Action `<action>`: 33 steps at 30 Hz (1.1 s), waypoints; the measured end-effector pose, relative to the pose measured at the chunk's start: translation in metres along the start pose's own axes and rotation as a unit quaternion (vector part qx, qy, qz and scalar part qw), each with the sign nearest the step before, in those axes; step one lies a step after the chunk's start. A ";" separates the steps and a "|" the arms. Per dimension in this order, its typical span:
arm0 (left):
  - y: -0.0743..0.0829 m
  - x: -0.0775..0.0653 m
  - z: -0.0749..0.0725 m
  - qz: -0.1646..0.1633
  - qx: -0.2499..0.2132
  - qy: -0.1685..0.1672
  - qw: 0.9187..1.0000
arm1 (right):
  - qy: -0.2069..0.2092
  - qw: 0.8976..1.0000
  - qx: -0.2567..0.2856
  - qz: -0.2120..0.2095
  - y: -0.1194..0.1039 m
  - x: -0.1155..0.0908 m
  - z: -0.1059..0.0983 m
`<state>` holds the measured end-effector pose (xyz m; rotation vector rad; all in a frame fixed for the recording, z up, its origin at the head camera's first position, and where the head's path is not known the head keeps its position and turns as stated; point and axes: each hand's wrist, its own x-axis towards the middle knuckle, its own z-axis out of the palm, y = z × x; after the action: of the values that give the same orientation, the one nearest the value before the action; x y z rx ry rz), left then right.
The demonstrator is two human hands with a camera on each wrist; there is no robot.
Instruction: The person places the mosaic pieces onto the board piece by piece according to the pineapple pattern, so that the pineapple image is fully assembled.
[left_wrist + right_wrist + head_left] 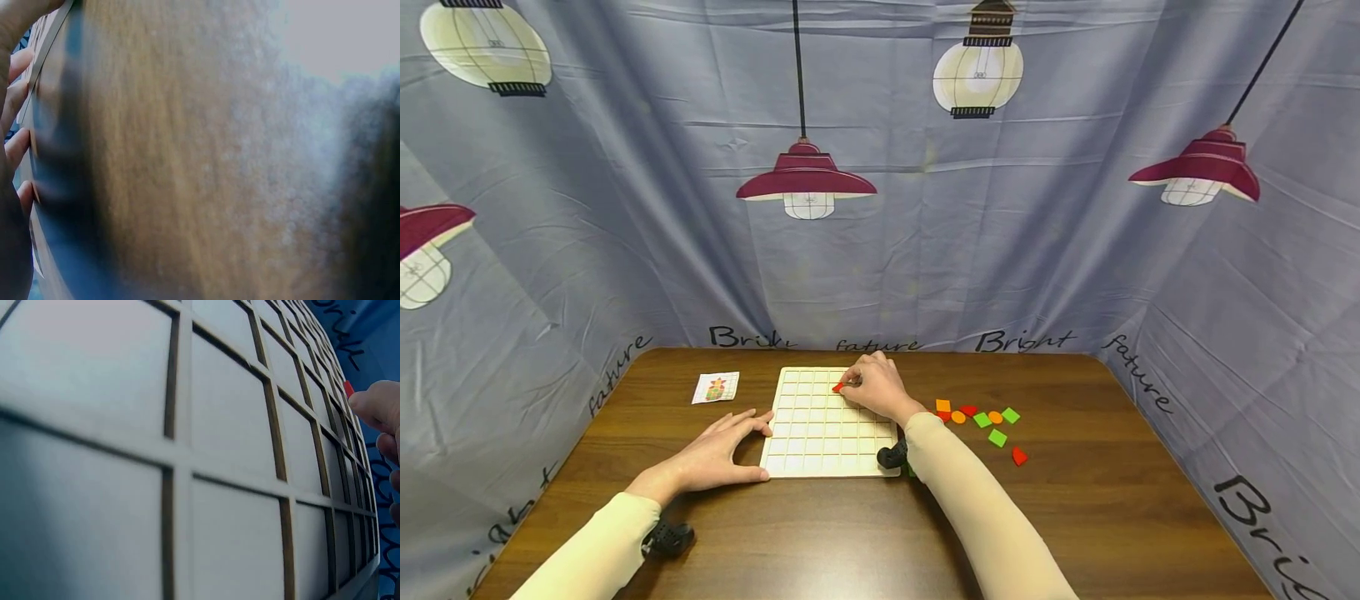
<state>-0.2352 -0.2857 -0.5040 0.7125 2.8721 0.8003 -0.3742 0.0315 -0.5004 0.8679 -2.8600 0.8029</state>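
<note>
A pale grid board (816, 430) with raised square cells lies on the brown table. My left hand (718, 454) is at the board's left side, fingers spread along the edge and thumb at the near left corner. Over the board's far part, my right hand (878, 386) pinches a small red tile (837, 387) between thumb and fingertips. In the right wrist view the red tile (348, 388) sticks out past the fingertip, close over the far cells. The right forearm covers the board's right side.
Several loose tiles lie right of the board: orange squares and rounds, green tiles (997, 437) and red ones (1018, 456). A small picture card (715, 387) with a coloured grid pattern lies at the back left. A curtain (880, 275) hangs behind the table (820, 533).
</note>
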 end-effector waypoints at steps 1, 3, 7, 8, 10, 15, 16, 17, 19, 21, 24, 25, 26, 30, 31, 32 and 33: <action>0.000 0.000 0.000 0.000 0.000 0.001 1.000 | -0.003 1.000 0.002 0.001 -0.001 0.000 0.000; 0.000 0.000 0.000 0.001 -0.001 0.001 1.000 | -0.009 1.000 0.005 0.002 -0.003 0.001 0.000; 0.001 -0.001 0.001 0.003 -0.005 0.000 1.000 | -0.017 1.000 -0.003 0.004 -0.005 0.002 0.001; 0.001 -0.001 0.001 0.003 -0.006 -0.001 1.000 | -0.018 1.000 -0.006 0.005 -0.005 0.002 0.001; 0.001 -0.002 0.001 0.004 -0.006 0.001 1.000 | -0.020 1.000 -0.013 0.006 -0.006 0.003 0.001; 0.000 -0.002 0.001 0.001 -0.002 0.002 1.000 | -0.027 1.000 -0.011 0.012 -0.007 0.005 0.002; 0.000 -0.002 0.001 -0.001 -0.003 0.000 1.000 | -0.029 0.999 -0.008 0.015 -0.007 0.005 0.002; 0.001 -0.002 0.001 -0.002 -0.003 -0.001 1.000 | -0.031 0.999 -0.004 0.017 -0.007 0.005 0.002; 0.000 -0.002 0.000 -0.002 -0.003 -0.001 1.000 | -0.036 0.999 0.004 0.019 -0.007 0.005 0.002; 0.001 -0.002 0.000 -0.001 -0.004 0.000 1.000 | -0.039 0.999 0.009 0.021 -0.006 0.005 0.002; 0.002 -0.002 -0.001 0.002 -0.002 0.002 1.000 | -0.044 0.999 0.012 0.022 -0.006 0.005 0.002; 0.002 -0.002 -0.001 0.003 -0.001 0.003 1.000 | -0.045 0.999 0.011 0.021 -0.006 0.005 0.002; 0.002 -0.002 -0.002 0.003 -0.002 0.002 1.000 | -0.045 0.999 0.011 0.021 -0.006 0.005 0.001; 0.002 -0.002 -0.001 0.004 0.000 0.000 1.000 | -0.042 0.999 0.012 0.015 -0.005 0.005 0.002; 0.002 -0.002 -0.001 0.004 -0.001 -0.001 1.000 | -0.040 0.999 0.013 0.014 -0.005 0.005 0.002; 0.002 -0.002 -0.001 0.005 -0.002 -0.001 1.000 | -0.039 0.999 0.016 0.014 -0.005 0.005 0.002; 0.002 -0.002 -0.001 0.004 -0.004 -0.001 1.000 | -0.038 0.999 0.016 0.014 -0.005 0.005 0.002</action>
<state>-0.2325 -0.2851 -0.5025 0.7246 2.8649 0.8113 -0.3759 0.0242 -0.4988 0.8823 -2.9387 0.8396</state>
